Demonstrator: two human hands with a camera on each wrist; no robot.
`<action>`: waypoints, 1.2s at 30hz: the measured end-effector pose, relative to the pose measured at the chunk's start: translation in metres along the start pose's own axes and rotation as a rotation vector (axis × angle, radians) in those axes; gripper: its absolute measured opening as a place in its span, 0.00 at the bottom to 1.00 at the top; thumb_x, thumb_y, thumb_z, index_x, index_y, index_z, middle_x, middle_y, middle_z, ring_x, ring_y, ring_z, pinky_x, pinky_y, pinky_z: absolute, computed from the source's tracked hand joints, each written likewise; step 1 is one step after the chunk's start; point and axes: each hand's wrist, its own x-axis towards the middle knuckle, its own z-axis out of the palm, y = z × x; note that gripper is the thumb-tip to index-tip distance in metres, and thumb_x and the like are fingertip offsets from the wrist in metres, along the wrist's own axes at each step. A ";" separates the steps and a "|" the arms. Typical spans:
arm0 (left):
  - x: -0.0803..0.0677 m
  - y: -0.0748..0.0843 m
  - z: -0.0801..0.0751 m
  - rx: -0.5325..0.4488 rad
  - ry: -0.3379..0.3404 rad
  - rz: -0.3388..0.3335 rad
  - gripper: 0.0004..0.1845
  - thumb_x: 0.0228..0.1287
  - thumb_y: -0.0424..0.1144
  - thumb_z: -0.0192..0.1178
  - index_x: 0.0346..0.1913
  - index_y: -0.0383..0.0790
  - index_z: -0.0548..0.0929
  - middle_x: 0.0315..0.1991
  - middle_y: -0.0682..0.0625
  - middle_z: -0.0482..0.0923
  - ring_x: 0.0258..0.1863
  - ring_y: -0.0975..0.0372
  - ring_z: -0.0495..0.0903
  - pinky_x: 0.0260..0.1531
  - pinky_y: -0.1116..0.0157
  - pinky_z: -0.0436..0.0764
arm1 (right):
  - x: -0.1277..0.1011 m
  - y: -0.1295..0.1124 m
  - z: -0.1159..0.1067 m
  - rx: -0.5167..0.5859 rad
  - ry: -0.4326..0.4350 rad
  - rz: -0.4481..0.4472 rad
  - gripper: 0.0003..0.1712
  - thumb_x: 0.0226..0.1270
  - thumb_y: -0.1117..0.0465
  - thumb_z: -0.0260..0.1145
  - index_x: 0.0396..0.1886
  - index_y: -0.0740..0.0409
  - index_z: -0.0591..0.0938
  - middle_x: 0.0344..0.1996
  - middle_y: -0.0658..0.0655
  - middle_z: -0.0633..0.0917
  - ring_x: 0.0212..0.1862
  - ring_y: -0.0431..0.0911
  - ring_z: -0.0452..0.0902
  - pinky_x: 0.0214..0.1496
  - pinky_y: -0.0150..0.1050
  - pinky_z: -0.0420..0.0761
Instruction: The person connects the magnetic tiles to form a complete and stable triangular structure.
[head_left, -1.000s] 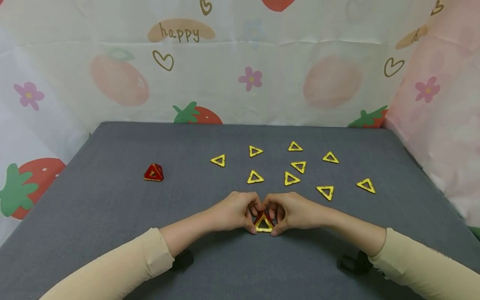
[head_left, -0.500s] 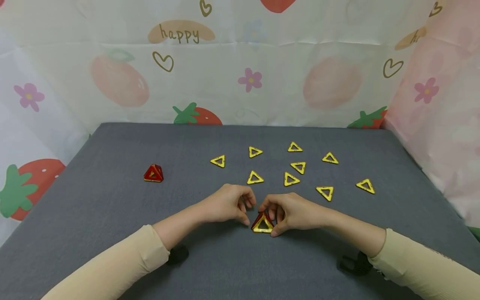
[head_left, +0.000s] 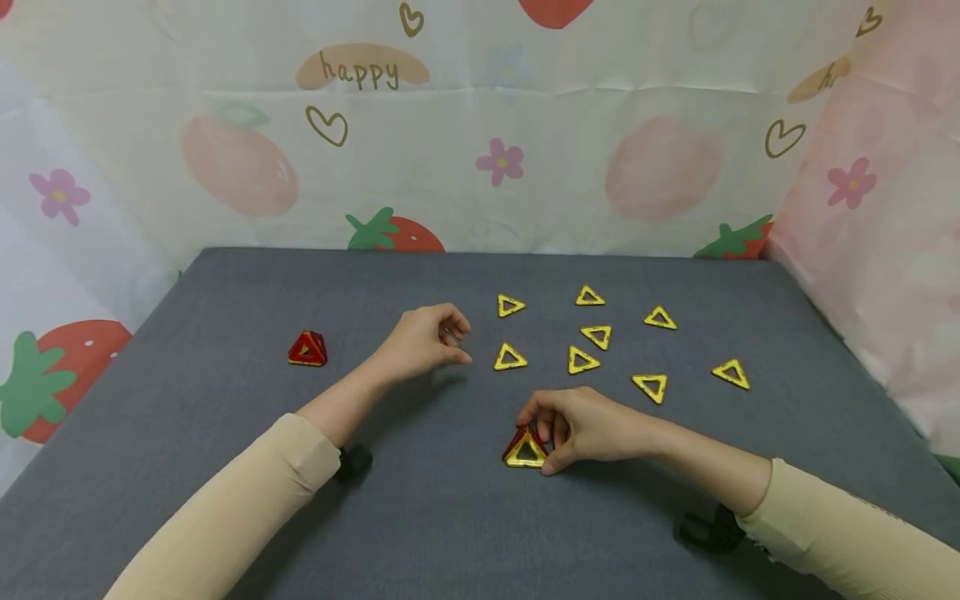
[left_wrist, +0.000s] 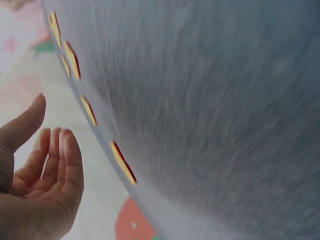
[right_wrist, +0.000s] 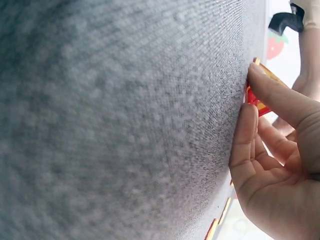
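Grey table (head_left: pixel 225 500), eight flat yellow triangles (head_left: pixel 511 357), two pyramids, right hand (head_left: pixel 581 425) pinching one pyramid (head_left: pixel 525 448), left hand (head_left: pixel 423 340) loosely curled, empty.

A finished red pyramid (head_left: pixel 307 347) is placed at the left of the grey tabletop (head_left: pixel 225 483), backed by a fruit-printed curtain (head_left: pixel 420 150).

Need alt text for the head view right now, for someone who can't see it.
The right hand grips a red and yellow pyramid on the grey table. The left hand hovers, loosely curled and empty, near eight flat yellow triangles. Another red pyramid sits far left.
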 end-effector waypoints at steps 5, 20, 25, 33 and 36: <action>0.013 -0.011 -0.015 -0.004 0.094 -0.112 0.20 0.54 0.41 0.68 0.49 0.39 0.78 0.47 0.43 0.80 0.45 0.55 0.78 0.45 0.58 0.78 | 0.000 0.001 0.000 0.006 -0.002 -0.004 0.28 0.47 0.55 0.76 0.50 0.45 0.76 0.32 0.49 0.78 0.27 0.39 0.77 0.31 0.32 0.79; 0.035 -0.042 -0.019 -0.016 0.020 -0.262 0.27 0.64 0.47 0.57 0.63 0.39 0.70 0.61 0.38 0.70 0.61 0.47 0.69 0.57 0.51 0.72 | -0.001 0.002 0.001 0.016 -0.001 -0.020 0.29 0.47 0.55 0.76 0.51 0.46 0.76 0.32 0.50 0.78 0.27 0.38 0.76 0.30 0.31 0.79; 0.035 -0.046 -0.018 0.022 -0.038 -0.191 0.28 0.64 0.42 0.58 0.65 0.37 0.68 0.63 0.34 0.68 0.62 0.45 0.68 0.59 0.50 0.70 | -0.001 0.002 0.002 0.015 -0.003 -0.021 0.29 0.47 0.55 0.76 0.51 0.46 0.76 0.32 0.50 0.78 0.27 0.38 0.76 0.31 0.31 0.79; 0.038 -0.050 -0.014 0.078 -0.029 -0.114 0.27 0.63 0.39 0.59 0.64 0.36 0.70 0.62 0.32 0.68 0.62 0.44 0.67 0.61 0.50 0.69 | -0.001 0.002 0.000 0.018 -0.005 -0.018 0.29 0.47 0.55 0.75 0.51 0.46 0.76 0.32 0.50 0.78 0.27 0.38 0.76 0.31 0.32 0.79; 0.038 -0.051 -0.013 0.099 -0.033 -0.125 0.27 0.63 0.39 0.59 0.64 0.38 0.69 0.62 0.33 0.66 0.63 0.44 0.64 0.62 0.50 0.66 | -0.001 0.002 0.000 0.015 -0.005 -0.020 0.29 0.47 0.55 0.75 0.51 0.46 0.76 0.32 0.50 0.78 0.27 0.38 0.76 0.31 0.31 0.79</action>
